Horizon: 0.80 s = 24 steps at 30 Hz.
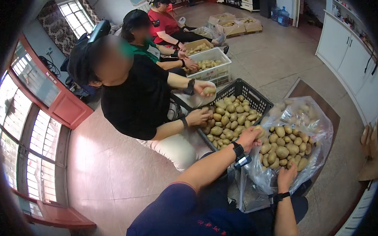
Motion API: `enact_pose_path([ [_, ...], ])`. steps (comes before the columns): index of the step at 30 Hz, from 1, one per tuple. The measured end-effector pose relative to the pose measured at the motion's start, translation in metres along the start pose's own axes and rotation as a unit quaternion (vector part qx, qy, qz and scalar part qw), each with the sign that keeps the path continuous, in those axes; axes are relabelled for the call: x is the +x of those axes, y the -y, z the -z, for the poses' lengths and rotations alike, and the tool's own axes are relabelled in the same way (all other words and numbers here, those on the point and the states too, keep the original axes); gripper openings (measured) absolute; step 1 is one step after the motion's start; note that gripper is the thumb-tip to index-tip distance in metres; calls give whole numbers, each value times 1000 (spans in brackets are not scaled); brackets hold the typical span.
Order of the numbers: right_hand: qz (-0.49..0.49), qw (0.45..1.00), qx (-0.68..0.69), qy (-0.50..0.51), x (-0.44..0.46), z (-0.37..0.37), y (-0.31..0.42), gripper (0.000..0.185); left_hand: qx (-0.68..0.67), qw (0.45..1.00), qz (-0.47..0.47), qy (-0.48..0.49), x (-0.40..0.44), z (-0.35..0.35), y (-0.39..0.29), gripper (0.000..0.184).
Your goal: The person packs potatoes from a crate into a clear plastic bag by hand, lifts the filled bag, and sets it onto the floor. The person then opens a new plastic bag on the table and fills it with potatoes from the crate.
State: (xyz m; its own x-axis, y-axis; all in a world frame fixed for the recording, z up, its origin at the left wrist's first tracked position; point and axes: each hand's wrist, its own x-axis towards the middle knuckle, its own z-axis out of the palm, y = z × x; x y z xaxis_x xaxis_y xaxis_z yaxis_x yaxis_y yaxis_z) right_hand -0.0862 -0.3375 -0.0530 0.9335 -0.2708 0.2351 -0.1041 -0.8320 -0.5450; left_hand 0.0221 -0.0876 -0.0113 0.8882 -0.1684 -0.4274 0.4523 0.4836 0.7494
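My left hand (pixel 248 139) is closed around a potato (pixel 259 131), held above the left edge of an open clear plastic bag (pixel 316 158). Inside the bag lies a heap of tan potatoes (pixel 282 152) of mixed sizes. At the near side of that heap is my right hand (pixel 286 178), its fingers curled against a potato (pixel 292 163). Part of that potato is hidden by the fingers. To the left of the bag stands a black plastic crate (pixel 255 94) filled with potatoes.
Beside me on the left, a person in black (pixel 133 95) holds a potato over the black crate. Farther back, two people sit by a white crate (pixel 225 63) and a cardboard box (pixel 200 42). White cabinets (pixel 345 48) line the right side.
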Motion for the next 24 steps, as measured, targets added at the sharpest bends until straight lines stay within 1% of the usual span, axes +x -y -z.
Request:
enact_pose_path([
  [2,-19,1000,-8,-5,-3,-1,-7,53,-9,1000,6,-5,12,14,-3,29],
  [4,-41,999,-20,-10,-3,-4,-16,54,-54,998,-7,-41,16,21,-7,31],
  [5,-48,998,-31,0,-3,-10,-22,56,-75,993,4,-88,22,25,-6,27],
  [6,-60,997,-47,11,-6,-14,-31,58,4,997,-34,-68,27,35,-9,28],
  [7,-49,995,-85,26,-9,-16,-35,60,221,969,-107,-34,34,50,-10,28],
  [8,-24,993,-117,14,-11,-16,-33,58,550,814,-184,-30,26,55,-17,28],
  [9,-39,994,-102,28,-8,-14,-34,56,700,681,-212,-38,19,57,-23,28],
  [10,-34,995,-95,5,-8,-20,-39,57,715,672,-187,-45,17,60,-24,28],
  [11,-86,993,-84,14,-9,-13,-28,58,399,912,-92,-41,35,71,-15,26],
  [12,-109,991,-78,13,-11,-12,-26,61,3,994,-35,-106,52,82,-6,24],
  [13,-134,987,-79,36,-9,-13,-26,64,-85,989,27,-115,54,90,-12,34],
  [14,-158,982,-79,58,-8,-11,-27,67,-99,985,6,-138,51,89,-12,32],
  [15,-161,982,-82,56,-10,-10,-28,67,-96,985,7,-146,48,89,-14,32],
  [17,-202,974,-69,80,-8,-12,-28,72,-69,985,13,-159,45,94,-18,31],
  [20,-202,974,-62,79,-9,-14,-29,74,-35,982,-3,-187,41,95,-23,30],
  [22,-208,974,-43,79,-12,-11,-27,78,-93,974,-15,-207,42,91,-23,28],
  [24,-204,975,-65,66,-15,-16,-31,79,-90,976,-25,-198,45,97,-25,27],
])
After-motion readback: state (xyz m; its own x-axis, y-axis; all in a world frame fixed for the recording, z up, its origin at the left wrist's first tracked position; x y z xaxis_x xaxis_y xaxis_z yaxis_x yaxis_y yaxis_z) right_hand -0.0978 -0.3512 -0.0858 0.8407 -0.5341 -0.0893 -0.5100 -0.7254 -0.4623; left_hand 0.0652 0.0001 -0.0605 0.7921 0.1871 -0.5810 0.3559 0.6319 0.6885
